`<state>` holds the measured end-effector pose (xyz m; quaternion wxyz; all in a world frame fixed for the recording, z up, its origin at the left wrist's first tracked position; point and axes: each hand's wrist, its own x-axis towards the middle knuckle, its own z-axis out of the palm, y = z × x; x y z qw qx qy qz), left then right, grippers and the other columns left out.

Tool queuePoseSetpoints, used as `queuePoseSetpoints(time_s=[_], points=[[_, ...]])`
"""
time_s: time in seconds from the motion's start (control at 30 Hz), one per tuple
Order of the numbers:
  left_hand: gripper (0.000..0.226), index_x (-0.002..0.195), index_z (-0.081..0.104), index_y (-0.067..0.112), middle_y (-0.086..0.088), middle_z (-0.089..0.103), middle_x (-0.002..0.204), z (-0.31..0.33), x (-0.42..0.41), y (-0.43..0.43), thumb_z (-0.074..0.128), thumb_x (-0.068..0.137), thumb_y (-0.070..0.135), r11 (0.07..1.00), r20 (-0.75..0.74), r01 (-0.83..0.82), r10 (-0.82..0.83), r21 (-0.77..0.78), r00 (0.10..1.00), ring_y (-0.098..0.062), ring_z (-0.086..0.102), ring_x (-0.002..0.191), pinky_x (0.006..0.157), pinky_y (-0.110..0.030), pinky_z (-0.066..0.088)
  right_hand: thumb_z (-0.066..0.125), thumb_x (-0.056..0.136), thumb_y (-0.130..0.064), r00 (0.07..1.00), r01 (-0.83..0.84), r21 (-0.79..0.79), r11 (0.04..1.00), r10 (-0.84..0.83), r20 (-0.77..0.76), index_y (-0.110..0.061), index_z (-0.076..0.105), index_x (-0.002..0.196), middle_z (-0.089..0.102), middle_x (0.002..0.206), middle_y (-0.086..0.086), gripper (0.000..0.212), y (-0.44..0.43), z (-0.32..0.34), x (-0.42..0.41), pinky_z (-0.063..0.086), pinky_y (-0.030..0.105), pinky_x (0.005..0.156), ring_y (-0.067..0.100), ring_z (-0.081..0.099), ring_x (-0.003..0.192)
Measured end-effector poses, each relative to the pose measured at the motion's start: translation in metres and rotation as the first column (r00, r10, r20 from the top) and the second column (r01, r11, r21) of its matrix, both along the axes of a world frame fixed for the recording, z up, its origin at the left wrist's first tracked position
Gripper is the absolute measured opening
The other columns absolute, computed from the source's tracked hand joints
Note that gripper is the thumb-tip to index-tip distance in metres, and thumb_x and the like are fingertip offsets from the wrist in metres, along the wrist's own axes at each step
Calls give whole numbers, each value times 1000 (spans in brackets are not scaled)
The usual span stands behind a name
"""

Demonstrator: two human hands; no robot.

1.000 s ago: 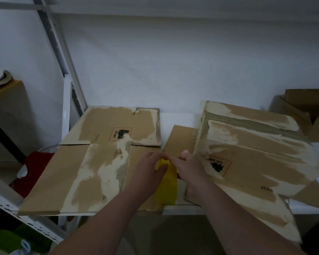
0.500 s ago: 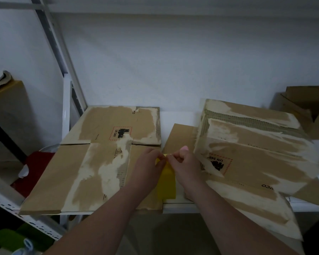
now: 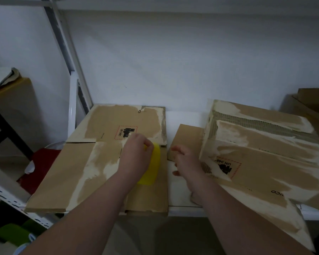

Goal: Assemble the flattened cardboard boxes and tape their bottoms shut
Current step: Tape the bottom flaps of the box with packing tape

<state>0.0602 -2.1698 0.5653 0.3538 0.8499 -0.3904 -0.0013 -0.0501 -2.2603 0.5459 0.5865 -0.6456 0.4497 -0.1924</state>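
A flattened cardboard box [image 3: 77, 172] with torn pale patches lies on the left of the white shelf [image 3: 180, 199]. My left hand [image 3: 136, 155] grips a yellow tape roll [image 3: 153, 166] just above that box's right part. My right hand [image 3: 188, 162] hovers apart from the roll, fingers loosely curled with nothing visible in them. It sits beside the left corner of a second cardboard box [image 3: 265, 162], which lies tilted on the right with its flaps spread towards me. A small flat cardboard piece [image 3: 188, 137] lies partly under that box.
A grey metal upright [image 3: 63, 43] of the rack rises at the back left. More cardboard [image 3: 313, 107] leans at the far right. Below the shelf on the left are a red object [image 3: 41, 166] and something green [image 3: 11, 234].
My hands were together on the tape roll at the shelf's front. They have separated: the left carried the roll up and left over the flattened box, the right let go.
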Motion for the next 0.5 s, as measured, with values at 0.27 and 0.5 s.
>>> queuePoseSetpoints(time_s=[0.27, 0.5], points=[[27, 115, 54, 11, -4, 39, 126, -15, 35, 7, 49, 91, 2, 826, 289, 6, -204, 564, 935, -24, 57, 100, 66, -31, 47, 48, 92, -5, 939, -303, -41, 952, 291, -183, -21, 31, 144, 56, 91, -4, 57, 4, -42, 41, 49, 33, 76, 19, 55, 89], [31, 117, 49, 19, -2, 40, 122, -41, 34, 7, 51, 89, 6, 752, 194, 55, -239, 657, 952, -25, 56, 108, 74, -46, 55, 60, 90, -20, 870, -408, -296, 864, 269, -414, -19, 50, 137, 59, 123, 0, 48, -5, -20, 28, 42, 25, 92, 17, 53, 115]])
